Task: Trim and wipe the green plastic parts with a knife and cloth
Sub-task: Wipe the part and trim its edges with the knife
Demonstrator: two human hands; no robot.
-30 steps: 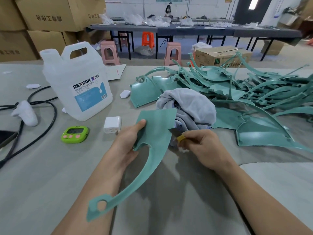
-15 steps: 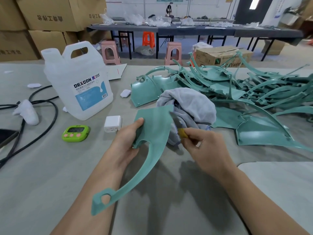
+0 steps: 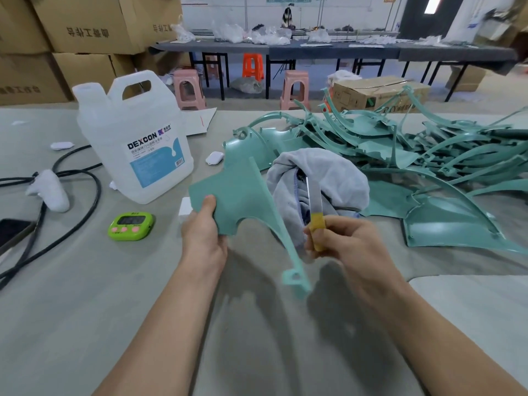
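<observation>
My left hand grips a green plastic part by its wide flat end, held above the table with its thin curved arm hanging down to a small loop at the tip. My right hand holds a knife by its yellow handle, the metal blade pointing up, just right of the part's arm and apart from it. Behind the knife a grey cloth lies crumpled on the table. A heap of more green parts spreads across the right side.
A large white DEXCON jug stands at the left, with a green timer and a white adapter near it. Black cables loop at far left. Cardboard boxes, stools and a long dark table fill the background.
My left hand turned the green part, swinging its thin arm from lower left toward the middle. My right hand drew the knife off the part's edge, and its blade now points up.
</observation>
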